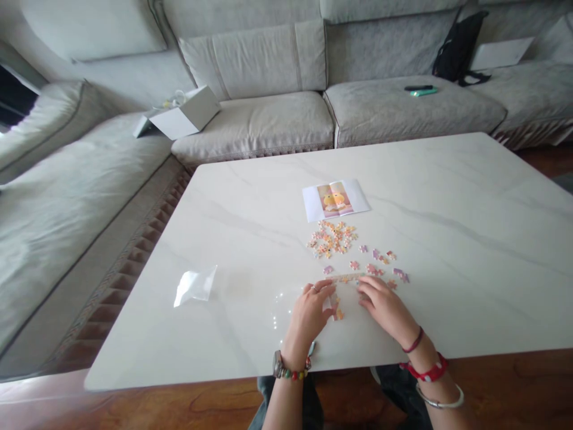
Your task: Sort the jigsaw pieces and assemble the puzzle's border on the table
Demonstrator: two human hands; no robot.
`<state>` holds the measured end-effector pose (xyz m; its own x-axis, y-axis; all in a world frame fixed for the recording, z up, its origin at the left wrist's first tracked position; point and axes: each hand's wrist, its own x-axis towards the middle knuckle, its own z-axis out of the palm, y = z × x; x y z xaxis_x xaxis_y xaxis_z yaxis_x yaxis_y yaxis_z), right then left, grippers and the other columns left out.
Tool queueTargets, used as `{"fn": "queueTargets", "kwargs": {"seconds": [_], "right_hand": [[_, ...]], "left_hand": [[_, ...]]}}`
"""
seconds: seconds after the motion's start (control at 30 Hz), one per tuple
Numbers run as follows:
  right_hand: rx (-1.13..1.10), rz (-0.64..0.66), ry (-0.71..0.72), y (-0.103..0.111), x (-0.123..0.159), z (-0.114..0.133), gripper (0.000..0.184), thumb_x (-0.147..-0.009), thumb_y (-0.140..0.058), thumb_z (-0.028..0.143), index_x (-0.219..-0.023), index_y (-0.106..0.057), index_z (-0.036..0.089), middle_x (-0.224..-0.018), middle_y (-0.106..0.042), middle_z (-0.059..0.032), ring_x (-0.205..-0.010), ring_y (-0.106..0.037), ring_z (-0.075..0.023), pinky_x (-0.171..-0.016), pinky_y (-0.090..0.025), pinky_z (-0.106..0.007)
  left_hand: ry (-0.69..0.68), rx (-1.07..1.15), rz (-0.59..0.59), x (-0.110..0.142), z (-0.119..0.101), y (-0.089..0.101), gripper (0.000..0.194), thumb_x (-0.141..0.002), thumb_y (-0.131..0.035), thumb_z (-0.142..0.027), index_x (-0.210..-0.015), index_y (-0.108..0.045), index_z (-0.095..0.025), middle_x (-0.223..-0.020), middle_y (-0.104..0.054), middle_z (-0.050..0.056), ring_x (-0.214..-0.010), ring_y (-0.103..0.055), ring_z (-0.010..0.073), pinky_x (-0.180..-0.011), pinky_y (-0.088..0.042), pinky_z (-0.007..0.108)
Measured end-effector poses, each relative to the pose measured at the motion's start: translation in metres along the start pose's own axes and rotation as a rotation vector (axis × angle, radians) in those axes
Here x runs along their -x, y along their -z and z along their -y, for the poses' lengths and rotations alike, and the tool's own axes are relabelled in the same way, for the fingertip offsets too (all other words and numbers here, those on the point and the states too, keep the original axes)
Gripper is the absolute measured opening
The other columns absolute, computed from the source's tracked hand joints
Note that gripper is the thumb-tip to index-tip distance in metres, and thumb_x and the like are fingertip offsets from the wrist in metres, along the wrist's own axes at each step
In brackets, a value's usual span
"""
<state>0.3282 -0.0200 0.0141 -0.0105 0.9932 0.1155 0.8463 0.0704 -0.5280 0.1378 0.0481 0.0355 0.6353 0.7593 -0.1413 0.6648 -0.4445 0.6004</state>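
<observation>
A partly joined jigsaw puzzle (344,279) lies flat near the front of the table, with a row across the top and a short column (339,312) down its left side. My left hand (313,307) curls over the left corner, fingertips on the pieces and thumb beside the column. At the right end of the row, my right hand (385,301) has its fingers bent onto the edge, hiding the pieces under them. Loose jigsaw pieces (373,270) lie just beyond and to the right. Farther back is a larger heap of orange and pink pieces (332,239).
A folded picture sheet (313,203) lies behind the heap on the white marbled table (250,209). To the left is a clear plastic bag (196,286). A grey sofa (268,119) borders the table, with a white box (190,113) and a black backpack (459,51) on it.
</observation>
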Motion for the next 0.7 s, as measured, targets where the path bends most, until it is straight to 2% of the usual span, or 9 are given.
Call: {"fn": "queueTargets", "kwargs": {"seconds": [0.13,0.23,0.33,0.4,0.47,0.6,0.7], "right_hand": [[-0.012,0.062,0.012,0.007,-0.006,-0.002,0.018,-0.066,-0.052,0.003,-0.07,-0.054,0.02,-0.097,-0.059,-0.0048,-0.095,-0.055,-0.0196,-0.085,-0.045,-0.036],[-0.005,0.086,0.025,0.011,-0.013,-0.001,0.019,-0.065,-0.052,0.001,-0.063,-0.051,0.02,-0.088,-0.059,-0.0033,-0.092,-0.055,-0.0198,-0.088,-0.042,-0.038],[-0.03,0.091,0.052,0.015,-0.02,-0.001,0.017,-0.066,-0.054,0.004,-0.063,-0.05,0.02,-0.083,-0.059,-0.0026,-0.089,-0.055,-0.0198,-0.09,-0.04,-0.039],[-0.07,0.069,0.049,0.022,-0.023,-0.006,0.012,-0.07,-0.054,0.01,-0.067,-0.052,0.021,-0.082,-0.059,-0.0027,-0.087,-0.055,-0.0187,-0.085,-0.043,-0.037],[-0.087,-0.028,0.002,0.032,-0.022,-0.019,0.007,-0.075,-0.051,0.017,-0.071,-0.054,0.021,-0.084,-0.06,-0.0037,-0.085,-0.055,-0.018,-0.079,-0.045,-0.034],[0.044,-0.378,-0.232,0.05,-0.007,-0.061,0.011,-0.078,-0.047,0.026,-0.075,-0.056,0.02,-0.08,-0.061,-0.006,-0.074,-0.056,-0.0184,-0.069,-0.045,-0.032],[0.136,-0.456,-0.352,0.057,0.005,-0.085,0.014,-0.077,-0.048,0.029,-0.073,-0.056,0.019,-0.074,-0.061,-0.0056,-0.066,-0.056,-0.0174,-0.062,-0.044,-0.03]], "left_hand": [[-0.007,-0.012,0.027,-0.005,-0.001,0.005,0.035,-0.066,-0.064,-0.015,-0.099,-0.057,-0.024,-0.115,-0.053,0.003,-0.097,-0.051,0.02,-0.084,-0.044,0.035],[-0.051,0.024,0.043,-0.014,0.003,0.011,0.03,-0.065,-0.063,-0.014,-0.092,-0.057,-0.023,-0.107,-0.054,0.003,-0.095,-0.051,0.0183,-0.082,-0.044,0.032],[-0.041,0.072,-0.03,-0.029,0.01,0.02,0.024,-0.07,-0.057,-0.014,-0.092,-0.055,-0.022,-0.099,-0.054,0.002,-0.081,-0.053,0.0133,-0.075,-0.046,0.027],[0.053,0.041,-0.124,-0.039,0.015,0.025,0.021,-0.074,-0.051,-0.014,-0.094,-0.054,-0.021,-0.096,-0.054,0.002,-0.07,-0.053,0.0111,-0.069,-0.046,0.026],[0.137,-0.016,-0.193,-0.047,0.02,0.03,0.021,-0.075,-0.048,-0.013,-0.093,-0.055,-0.021,-0.095,-0.054,0.003,-0.068,-0.052,0.0108,-0.066,-0.045,0.026],[0.195,-0.062,-0.32,-0.057,0.027,0.037,0.018,-0.076,-0.049,-0.016,-0.092,-0.056,-0.021,-0.093,-0.054,0.004,-0.068,-0.053,0.0116,-0.065,-0.044,0.026],[0.205,-0.061,-0.395,-0.059,0.029,0.038,0.017,-0.077,-0.048,-0.018,-0.091,-0.057,-0.021,-0.091,-0.053,0.003,-0.063,-0.052,0.0107,-0.063,-0.044,0.025]]}}
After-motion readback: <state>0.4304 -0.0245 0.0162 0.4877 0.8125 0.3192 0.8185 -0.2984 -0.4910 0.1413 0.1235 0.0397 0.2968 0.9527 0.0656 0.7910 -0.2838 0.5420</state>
